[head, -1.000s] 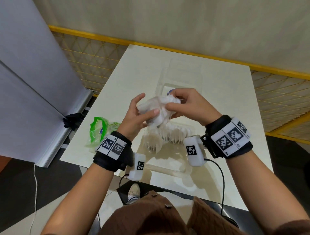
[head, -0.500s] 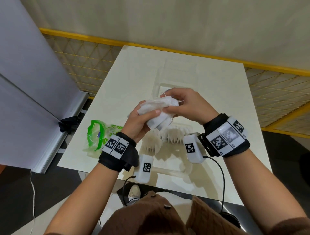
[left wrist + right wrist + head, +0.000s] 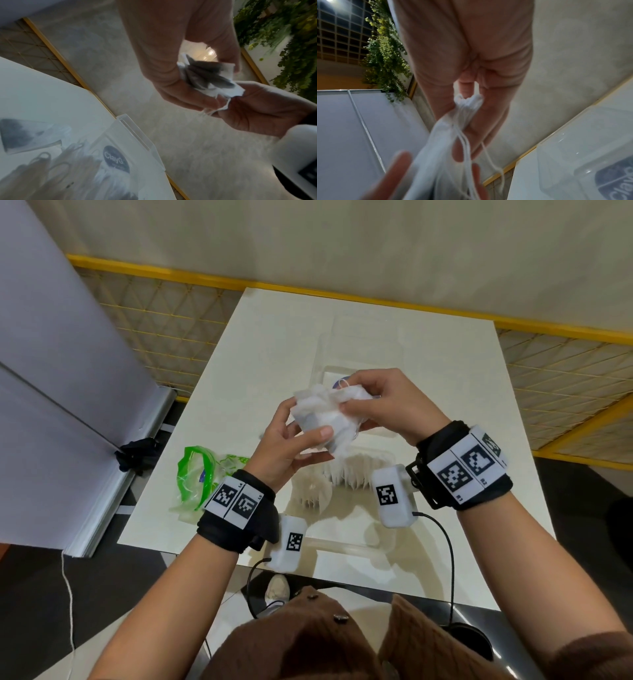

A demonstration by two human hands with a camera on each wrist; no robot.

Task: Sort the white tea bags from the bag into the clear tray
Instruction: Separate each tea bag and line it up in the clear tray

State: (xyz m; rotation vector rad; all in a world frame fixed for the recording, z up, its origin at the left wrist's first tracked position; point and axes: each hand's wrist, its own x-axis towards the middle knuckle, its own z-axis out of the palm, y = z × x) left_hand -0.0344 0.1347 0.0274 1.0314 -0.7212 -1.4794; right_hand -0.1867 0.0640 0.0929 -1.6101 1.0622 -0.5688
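Both hands hold a bundle of white tea bags (image 3: 325, 419) in the air above the clear tray (image 3: 356, 542). My left hand (image 3: 294, 440) grips the bundle from below, thumb across its front. My right hand (image 3: 380, 402) pinches the bundle's top edge and its white strings (image 3: 465, 108). The same bundle of tea bags (image 3: 207, 77) shows dark contents in the left wrist view. Rows of white tea bags (image 3: 346, 470) stand upright in the tray under the hands. The green and clear plastic bag (image 3: 198, 477) lies crumpled on the table at the left.
The white table (image 3: 291, 337) ends close to my body. A clear lid with a round dark label (image 3: 116, 159) lies behind the tray. A yellow rail and mesh fence (image 3: 171, 313) run behind the table, and a grey panel (image 3: 51, 371) stands at the left.
The bundle has turned a little between the hands. My left thumb now lies across its front and my right fingers have shifted along its top edge.
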